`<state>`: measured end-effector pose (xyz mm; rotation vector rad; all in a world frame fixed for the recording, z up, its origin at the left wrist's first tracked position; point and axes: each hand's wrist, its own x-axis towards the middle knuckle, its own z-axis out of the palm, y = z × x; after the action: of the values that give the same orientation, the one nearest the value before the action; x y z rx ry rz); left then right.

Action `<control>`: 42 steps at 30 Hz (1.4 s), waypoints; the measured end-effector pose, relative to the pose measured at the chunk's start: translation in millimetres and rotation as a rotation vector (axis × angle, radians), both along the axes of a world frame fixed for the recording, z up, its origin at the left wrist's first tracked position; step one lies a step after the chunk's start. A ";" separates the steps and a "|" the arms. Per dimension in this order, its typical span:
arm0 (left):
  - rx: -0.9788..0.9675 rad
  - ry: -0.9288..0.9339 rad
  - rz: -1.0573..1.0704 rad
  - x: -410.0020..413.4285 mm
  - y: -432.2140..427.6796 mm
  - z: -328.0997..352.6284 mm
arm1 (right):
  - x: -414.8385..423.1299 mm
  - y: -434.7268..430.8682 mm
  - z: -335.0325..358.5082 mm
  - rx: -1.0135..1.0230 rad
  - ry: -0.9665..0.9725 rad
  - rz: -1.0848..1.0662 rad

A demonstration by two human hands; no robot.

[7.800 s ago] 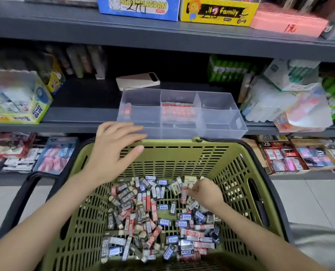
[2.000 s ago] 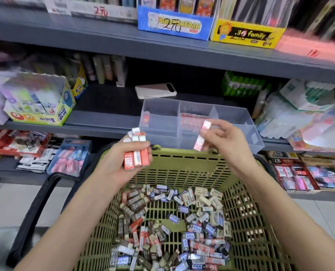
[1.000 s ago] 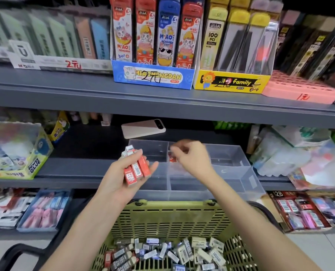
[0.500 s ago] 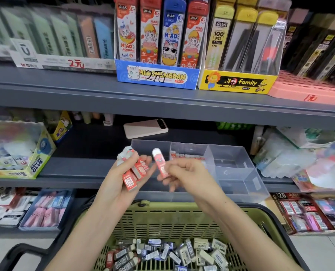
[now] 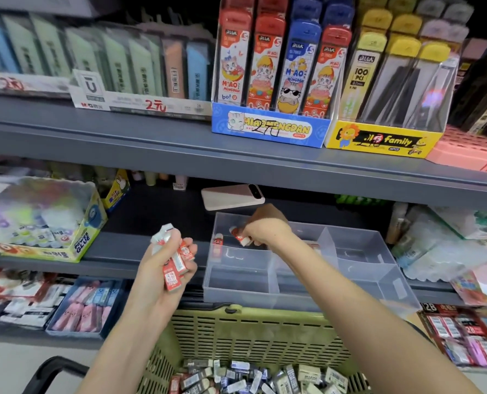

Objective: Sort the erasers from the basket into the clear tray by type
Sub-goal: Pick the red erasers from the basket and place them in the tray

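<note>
- One red eraser (image 5: 240,238) is pinched in the curled fingers of the right hand (image 5: 265,231), directly over the back-left compartment of the clear tray (image 5: 238,292).
- Its long axis is tilted, white end seemingly lowest, towards the compartment floor.
- A bundle of red erasers (image 5: 175,261) is clenched in the left hand (image 5: 162,268), just beyond the tray's left wall, above the basket (image 5: 250,331).
</note>
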<state>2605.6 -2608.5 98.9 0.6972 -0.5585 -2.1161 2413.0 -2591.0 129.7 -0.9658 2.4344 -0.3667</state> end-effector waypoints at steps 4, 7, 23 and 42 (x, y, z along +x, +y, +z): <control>-0.042 -0.020 0.005 -0.2 -0.8 -4.6 | 2.8 -14.9 -11.5 0.112 0.017 0.119; -0.063 -0.031 0.004 0.4 -1.4 -7.0 | 8.5 -20.1 -13.1 0.219 0.066 0.219; -0.240 -0.467 -0.148 1.1 11.7 -15.7 | 12.4 8.4 -8.7 0.141 0.073 0.345; -0.216 -0.324 -0.195 -1.7 22.4 -18.9 | 64.7 67.3 2.6 -0.498 -0.133 0.279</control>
<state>2603.9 -2586.2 80.0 0.8972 -1.0529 -2.0881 2477.7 -2523.7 132.3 -1.4154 2.0862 -0.9291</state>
